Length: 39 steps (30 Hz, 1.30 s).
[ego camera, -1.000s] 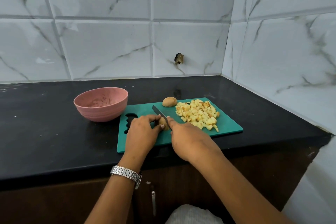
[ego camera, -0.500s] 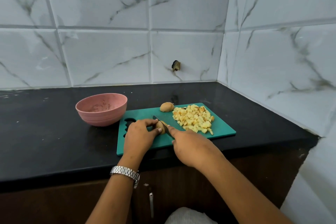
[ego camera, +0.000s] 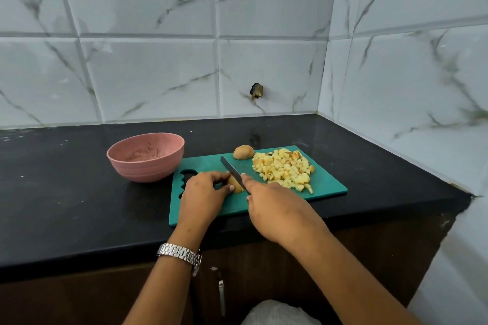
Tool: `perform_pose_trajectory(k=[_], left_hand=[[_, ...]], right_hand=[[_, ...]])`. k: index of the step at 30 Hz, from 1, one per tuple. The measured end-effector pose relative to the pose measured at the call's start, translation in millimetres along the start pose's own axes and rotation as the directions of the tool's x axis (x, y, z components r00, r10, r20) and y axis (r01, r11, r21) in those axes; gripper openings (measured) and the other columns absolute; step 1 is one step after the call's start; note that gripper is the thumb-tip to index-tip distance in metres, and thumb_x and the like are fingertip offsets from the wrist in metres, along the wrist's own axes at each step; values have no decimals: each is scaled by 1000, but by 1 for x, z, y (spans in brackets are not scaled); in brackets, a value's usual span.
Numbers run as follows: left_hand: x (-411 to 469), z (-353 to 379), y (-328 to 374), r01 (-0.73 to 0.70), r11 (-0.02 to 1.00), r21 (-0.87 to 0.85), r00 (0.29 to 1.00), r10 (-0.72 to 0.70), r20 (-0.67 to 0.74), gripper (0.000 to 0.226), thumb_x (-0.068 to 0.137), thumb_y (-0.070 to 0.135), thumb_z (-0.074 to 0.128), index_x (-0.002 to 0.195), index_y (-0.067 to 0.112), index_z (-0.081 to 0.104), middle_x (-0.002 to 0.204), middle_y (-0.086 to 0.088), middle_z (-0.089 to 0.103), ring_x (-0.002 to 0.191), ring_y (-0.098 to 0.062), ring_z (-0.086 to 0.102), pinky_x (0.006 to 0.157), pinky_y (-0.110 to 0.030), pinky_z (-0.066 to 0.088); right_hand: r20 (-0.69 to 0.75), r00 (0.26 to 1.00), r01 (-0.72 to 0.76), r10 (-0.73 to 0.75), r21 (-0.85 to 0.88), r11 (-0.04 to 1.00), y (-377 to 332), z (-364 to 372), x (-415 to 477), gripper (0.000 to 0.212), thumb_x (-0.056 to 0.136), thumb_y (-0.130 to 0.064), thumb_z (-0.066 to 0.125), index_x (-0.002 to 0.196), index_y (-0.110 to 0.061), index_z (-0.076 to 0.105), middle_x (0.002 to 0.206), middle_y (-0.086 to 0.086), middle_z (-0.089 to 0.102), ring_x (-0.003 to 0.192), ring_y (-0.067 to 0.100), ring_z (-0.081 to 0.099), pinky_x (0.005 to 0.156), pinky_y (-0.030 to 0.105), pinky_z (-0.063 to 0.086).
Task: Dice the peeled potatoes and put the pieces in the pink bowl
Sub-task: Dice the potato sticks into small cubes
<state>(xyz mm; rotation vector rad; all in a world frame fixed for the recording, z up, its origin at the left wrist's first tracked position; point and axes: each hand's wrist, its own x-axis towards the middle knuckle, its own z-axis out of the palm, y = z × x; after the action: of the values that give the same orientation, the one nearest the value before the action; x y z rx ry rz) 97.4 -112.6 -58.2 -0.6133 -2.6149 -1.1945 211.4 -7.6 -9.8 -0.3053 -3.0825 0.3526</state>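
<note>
Knife set against a potato piece on the green board

Nearest the camera, a white bundle (ego camera: 277, 314) shows at the bottom edge, in front of a dark cabinet front (ego camera: 79, 303) with a slim metal handle (ego camera: 221, 295). Both forearms reach out over the edge of the black worktop (ego camera: 66, 192); the left wrist wears a silver watch (ego camera: 179, 254).

The left hand (ego camera: 202, 194) rests on the cutting board (ego camera: 327, 186), its fingers curled and its thumb and fingertips pinching a small potato piece (ego camera: 235, 184) from the left. The right hand (ego camera: 274, 206) is clasped around the knife (ego camera: 232, 171); the handle is hidden under the palm, and the forefinger lies straight along the back of the blade. The potato piece sits between the two hands, and the blade touches its right side. The blade's long axis runs from the right hand away and to the left, tip towards the far edge of the board.

The board lies lengthwise left to right, its right end slightly farther away, with grip cut-outs at its left end. To the right of the blade, a heap of diced pieces (ego camera: 284, 170) covers the board's far right part. A whole potato (ego camera: 243, 152) lies at the far edge, just beside the heap's left end, its long axis left to right.

The pink bowl (ego camera: 145, 163) stands upright on the worktop just beside the board's far left corner, with smears inside. Behind, the tiled wall (ego camera: 148, 74) carries a small dark fitting (ego camera: 256, 90)
</note>
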Motion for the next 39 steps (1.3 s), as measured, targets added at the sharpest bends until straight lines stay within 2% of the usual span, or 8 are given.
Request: perform_pose_trajectory(k=[3, 7, 14, 19, 24, 28, 33, 39], left_hand=[[1, 0, -2, -18, 1000, 4, 1000, 18, 15, 33, 87, 23, 68, 120, 24, 65, 122, 5, 64, 115, -10, 54, 98, -29, 44], [2, 1, -3, -17, 1000, 11, 1000, 17, -5, 30, 86, 21, 68, 116, 25, 68, 118, 6, 65, 110, -9, 55, 89, -22, 41], [3, 1, -2, 13, 1000, 2, 1000, -13, -11, 31, 85, 22, 69, 116, 24, 68, 119, 4, 66, 111, -10, 57, 89, -23, 42], [1, -1, -1, 16, 1000, -14, 1000, -17, -13, 29, 84, 21, 71, 113, 24, 69, 119, 4, 66, 108, -10, 58, 91, -25, 45], [-1, -1, 1, 35, 999, -33, 999, -36, -36, 27, 82, 21, 73, 109, 23, 70, 115, 4, 67, 108, -10, 59, 93, -28, 48], [-1, -1, 2, 41, 999, -21, 999, -41, -34, 30, 83, 23, 72, 113, 22, 68, 116, 4, 66, 109, -9, 58, 93, -27, 48], [-1, -1, 2, 48, 999, -8, 998, -48, -27, 29, 85, 23, 70, 114, 23, 68, 117, 3, 66, 108, -9, 57, 93, -28, 48], [-3, 0, 3, 34, 999, -10, 999, -34, -38, 26, 87, 20, 67, 112, 22, 69, 114, 4, 67, 106, -8, 57, 88, -23, 44]], right_hand=[[20, 1000, -16, 16, -12, 1000, -5, 3, 8, 69, 103, -16, 45, 157, -33, 7, 126, 10, 53, 108, 24, 57, 73, 34, 43], [94, 993, -68, 69, -14, 998, -11, 1, 24, 74, 100, -12, 48, 158, -35, 7, 136, 12, 48, 117, 28, 54, 91, 40, 50], [116, 992, -48, 55, -64, 997, -9, 9, 7, 83, 97, -5, 49, 157, -33, -1, 131, 14, 49, 115, 29, 54, 86, 41, 48], [117, 993, -25, 33, -65, 998, 2, 11, -14, 73, 103, -14, 44, 157, -34, 0, 108, 8, 48, 100, 23, 55, 77, 37, 46], [75, 997, -8, 10, -17, 1000, 9, -4, -17, 59, 106, -22, 36, 156, -38, 10, 127, 8, 51, 107, 23, 55, 87, 38, 50], [-6, 1000, 17, -17, 17, 1000, 9, -12, -20, 54, 108, -29, 30, 157, -35, 10, 119, 8, 55, 98, 20, 57, 77, 35, 48], [7, 1000, 16, -16, 8, 1000, 2, -9, -18, 55, 107, -27, 32, 157, -34, 9, 125, 8, 54, 105, 22, 56, 84, 37, 51], [10, 1000, 8, -7, -20, 1000, -3, 1, -13, 63, 105, -20, 38, 157, -33, 5, 114, 7, 53, 99, 21, 57, 76, 35, 48]])
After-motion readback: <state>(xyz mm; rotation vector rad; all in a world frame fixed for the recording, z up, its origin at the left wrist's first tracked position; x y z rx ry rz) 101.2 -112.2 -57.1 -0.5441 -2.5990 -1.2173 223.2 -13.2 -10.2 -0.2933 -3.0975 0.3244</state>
